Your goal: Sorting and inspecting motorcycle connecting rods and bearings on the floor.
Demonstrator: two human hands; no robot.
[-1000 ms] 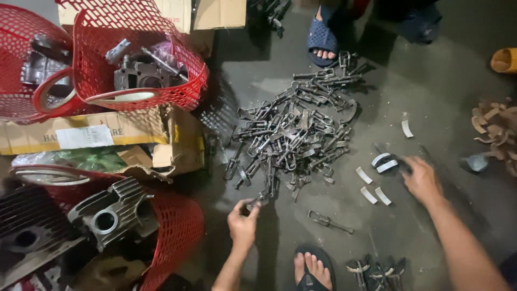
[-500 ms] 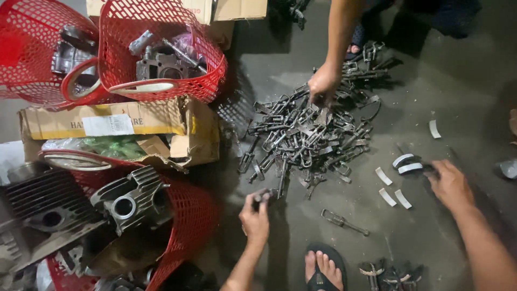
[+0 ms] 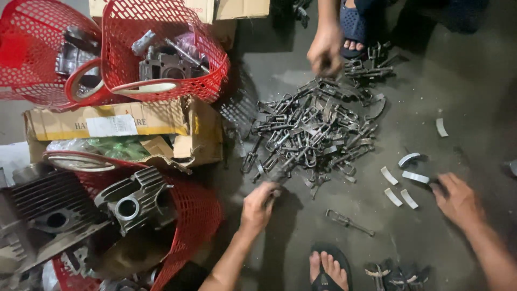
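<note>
The left hand (image 3: 257, 203) is closed on a small metal part (image 3: 273, 189) at the near edge of the pile of metal pieces (image 3: 315, 129) on the floor (image 3: 463, 81), the right hand (image 3: 458, 198) rests open beside curved shell pieces (image 3: 401, 186); the part is judged rigid, light, possibly oily: pinch it across its shank

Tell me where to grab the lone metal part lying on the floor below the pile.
Pinch the lone metal part at mid-length, coming straight down from above. It lies flat, long and thin, angled across the floor, with bare floor on both long sides for fingers.
</note>
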